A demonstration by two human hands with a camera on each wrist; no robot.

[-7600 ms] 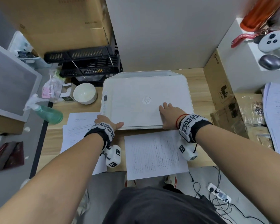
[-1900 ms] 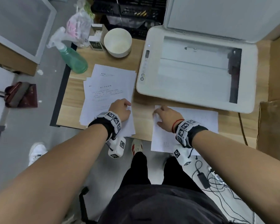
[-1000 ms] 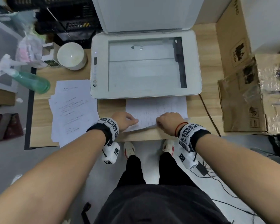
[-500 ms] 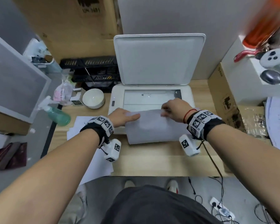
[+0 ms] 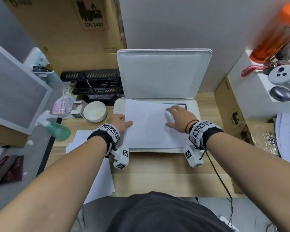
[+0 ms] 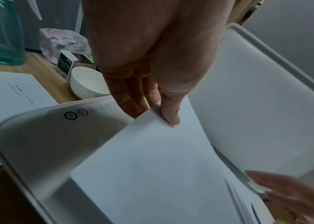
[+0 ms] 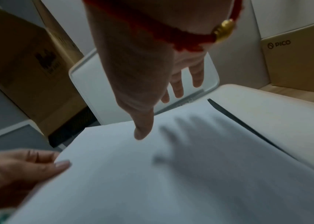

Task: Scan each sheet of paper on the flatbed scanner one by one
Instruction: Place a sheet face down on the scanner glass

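Note:
The white flatbed scanner [image 5: 194, 114] stands on the desk with its lid [image 5: 162, 76] raised. A blank-side-up sheet [image 5: 147, 129] lies over the glass, with a dark strip of glass showing at its far right corner. My left hand [image 5: 126, 123] pinches the sheet's left edge [image 6: 152, 144], thumb [image 6: 169, 119] on top and fingers underneath. My right hand [image 5: 172, 116] is spread flat over the sheet's right half with straight fingers [image 7: 178, 89]; its shadow falls on the paper [image 7: 171, 181]. A stack of printed sheets [image 5: 99, 178] lies left of the scanner.
A white bowl [image 5: 95, 112], a small box [image 5: 77, 112] and a green spray bottle [image 5: 57, 129] stand left of the scanner. Cardboard boxes [image 5: 231, 111] crowd the right side, with more papers [image 5: 288, 136] beyond. A black cable [image 5: 219, 176] runs off the desk's front edge.
The sheet, held up by both hands half a second ago, now lies on the scanner glass. My right hand has let go of it and opened flat; the left still pinches its edge.

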